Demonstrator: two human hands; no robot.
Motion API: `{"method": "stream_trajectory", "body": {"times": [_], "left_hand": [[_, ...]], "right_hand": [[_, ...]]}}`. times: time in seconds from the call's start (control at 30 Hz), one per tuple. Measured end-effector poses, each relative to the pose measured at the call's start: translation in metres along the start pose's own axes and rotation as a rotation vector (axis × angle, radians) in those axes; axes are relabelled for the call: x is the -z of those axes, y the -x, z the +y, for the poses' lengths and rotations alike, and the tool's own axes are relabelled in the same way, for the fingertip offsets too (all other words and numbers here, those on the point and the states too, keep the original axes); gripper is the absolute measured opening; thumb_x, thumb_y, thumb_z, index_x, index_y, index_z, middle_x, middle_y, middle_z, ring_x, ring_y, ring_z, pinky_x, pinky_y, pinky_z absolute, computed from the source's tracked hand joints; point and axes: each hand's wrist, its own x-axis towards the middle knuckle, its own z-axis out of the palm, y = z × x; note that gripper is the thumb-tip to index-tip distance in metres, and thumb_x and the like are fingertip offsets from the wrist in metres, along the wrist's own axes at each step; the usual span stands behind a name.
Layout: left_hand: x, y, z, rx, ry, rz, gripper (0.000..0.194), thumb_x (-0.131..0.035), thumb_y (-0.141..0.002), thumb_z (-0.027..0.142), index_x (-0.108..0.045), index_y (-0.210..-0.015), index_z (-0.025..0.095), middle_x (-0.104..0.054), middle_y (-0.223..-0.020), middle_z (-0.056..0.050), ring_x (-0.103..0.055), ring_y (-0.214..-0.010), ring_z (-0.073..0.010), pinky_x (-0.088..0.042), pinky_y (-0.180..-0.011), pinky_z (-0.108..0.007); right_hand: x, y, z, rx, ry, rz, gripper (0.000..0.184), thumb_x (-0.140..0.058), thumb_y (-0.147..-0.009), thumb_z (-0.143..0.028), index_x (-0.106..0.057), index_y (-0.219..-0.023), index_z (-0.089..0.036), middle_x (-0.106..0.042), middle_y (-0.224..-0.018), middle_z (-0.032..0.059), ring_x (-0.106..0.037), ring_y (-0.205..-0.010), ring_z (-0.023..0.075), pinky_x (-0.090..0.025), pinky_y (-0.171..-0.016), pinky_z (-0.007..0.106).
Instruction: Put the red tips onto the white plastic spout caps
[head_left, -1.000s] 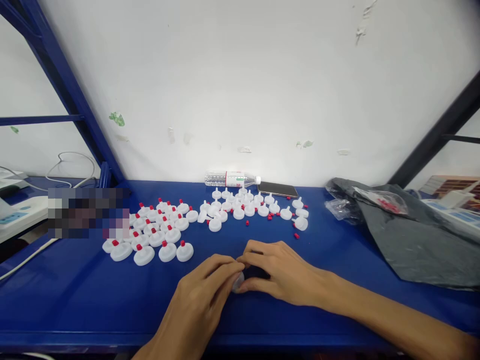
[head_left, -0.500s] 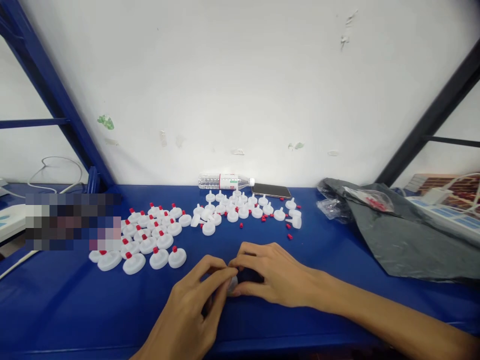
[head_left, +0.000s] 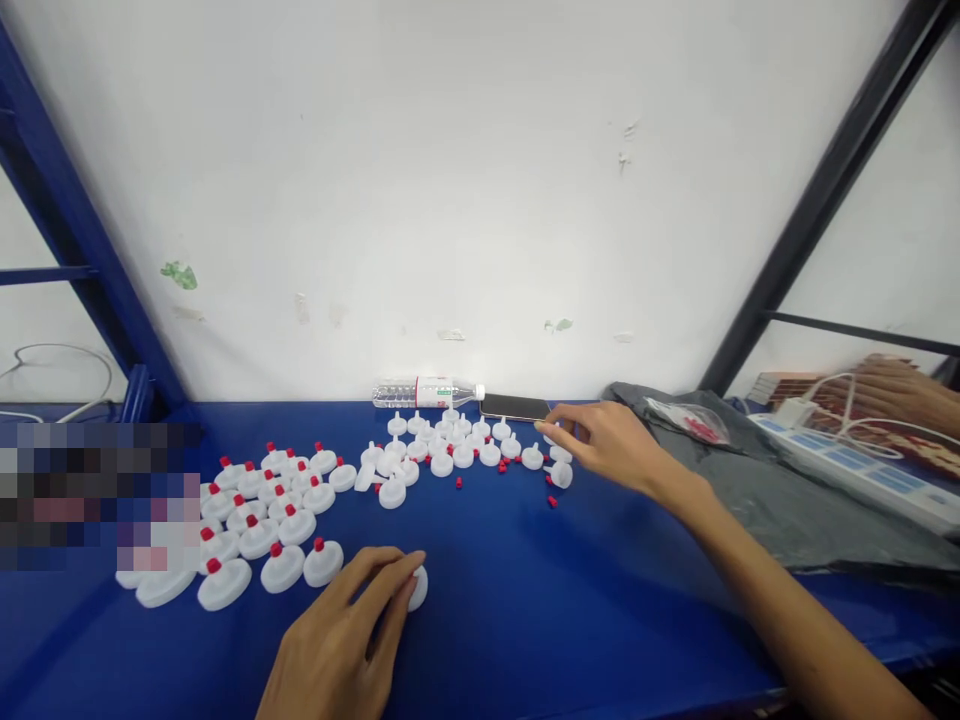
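White lids (head_left: 259,538) lie across the blue table (head_left: 480,620), those at left red-tipped. I find my right hand (head_left: 609,442) at the far lids (head_left: 532,457), grip indeterminable; my left hand (head_left: 341,632) pinches one lid (head_left: 420,590). Loose red caps (head_left: 459,482) lie before the far lids.

Left hand (head_left: 345,630) pinching, right hand (head_left: 611,442) extended farther forward, palm down

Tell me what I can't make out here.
All in the head view:
Top of the held white cap: hidden by the left hand.
Whether the right hand grips anything: its fingers hide it.
Bottle label's print: too small.
Power strip's far end: cut off by the right edge.
Far left: a pixelated patch hides what's there.
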Motion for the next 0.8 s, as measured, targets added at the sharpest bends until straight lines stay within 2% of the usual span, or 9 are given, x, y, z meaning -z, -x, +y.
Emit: {"method": "stream_trajectory", "body": {"times": [0.1,0.23,0.4,0.5,0.6,0.7,0.77,0.8], "left_hand": [[0.0,0.002,-0.003,-0.005,-0.126,-0.002,0.029,-0.043,-0.106,0.032,-0.062,-0.128,0.03,-0.072,-0.113,0.0,-0.076,-0.092,-0.0142,-0.062,-0.074,-0.021],[-0.002,0.003,-0.004,0.01,-0.213,-0.003,0.035,-0.045,-0.105,0.028,-0.055,-0.139,0.029,-0.073,-0.114,-0.001,-0.077,-0.092,-0.0143,-0.061,-0.066,-0.02],[-0.001,0.002,0.0,0.02,-0.197,0.004,0.04,-0.044,-0.105,0.028,-0.048,-0.145,0.026,-0.073,-0.111,-0.003,-0.076,-0.09,-0.0155,-0.063,-0.069,-0.023],[0.002,-0.001,0.008,0.075,-0.171,0.031,0.041,-0.047,-0.104,0.029,-0.048,-0.146,0.025,-0.066,-0.12,-0.007,-0.076,-0.088,-0.0153,-0.06,-0.057,-0.02],[0.005,-0.002,0.015,0.126,-0.13,0.114,0.044,-0.05,-0.103,0.031,-0.048,-0.147,0.027,-0.054,-0.133,-0.013,-0.074,-0.088,-0.0153,-0.05,-0.041,-0.017],[0.008,-0.001,0.02,0.033,-0.039,0.157,0.049,-0.05,-0.103,0.03,-0.043,-0.152,0.027,-0.058,-0.122,-0.011,-0.071,-0.075,-0.0111,-0.053,-0.047,-0.017],[0.008,0.001,0.021,-0.059,0.029,0.112,0.054,-0.049,-0.104,0.036,-0.037,-0.155,0.025,-0.066,-0.109,-0.007,-0.07,-0.065,-0.0083,-0.058,-0.057,-0.017],[0.007,0.002,0.021,-0.095,0.044,0.08,0.056,-0.048,-0.104,0.041,-0.035,-0.156,0.024,-0.07,-0.107,-0.006,-0.071,-0.065,-0.0088,-0.06,-0.061,-0.017]], "right_hand": [[0.003,0.002,0.011,0.004,0.075,-0.144,0.041,-0.053,-0.098,-0.06,-0.075,-0.094,-0.025,-0.076,-0.074,0.0017,-0.065,-0.063,0.0188,-0.037,-0.062,0.031],[-0.007,0.006,0.009,0.008,0.116,-0.253,0.043,-0.057,-0.094,-0.064,-0.075,-0.098,-0.025,-0.077,-0.075,0.0031,-0.068,-0.065,0.0222,-0.037,-0.061,0.032],[-0.013,0.006,0.009,0.012,0.164,-0.271,0.036,-0.059,-0.094,-0.056,-0.075,-0.094,-0.024,-0.078,-0.077,0.0044,-0.07,-0.069,0.0252,-0.036,-0.06,0.034],[-0.004,0.006,0.012,-0.012,0.153,-0.231,0.035,-0.058,-0.095,-0.055,-0.074,-0.093,-0.024,-0.078,-0.077,0.0043,-0.069,-0.068,0.0245,-0.038,-0.061,0.035],[0.005,0.008,0.003,-0.028,-0.007,-0.106,0.035,-0.059,-0.095,-0.056,-0.073,-0.093,-0.025,-0.078,-0.081,0.0029,-0.07,-0.07,0.0217,-0.043,-0.066,0.034],[0.001,0.015,-0.026,0.024,-0.342,-0.021,0.03,-0.064,-0.094,-0.052,-0.073,-0.097,-0.024,-0.079,-0.09,0.0022,-0.07,-0.073,0.0181,-0.046,-0.065,0.03],[-0.012,0.023,-0.054,0.082,-0.582,-0.069,0.027,-0.069,-0.091,-0.049,-0.074,-0.097,-0.023,-0.079,-0.09,0.0022,-0.069,-0.073,0.0165,-0.045,-0.061,0.027],[-0.02,0.029,-0.068,0.105,-0.71,-0.141,0.025,-0.072,-0.089,-0.046,-0.074,-0.096,-0.022,-0.079,-0.089,0.0021,-0.07,-0.075,0.0162,-0.047,-0.064,0.027]]}}
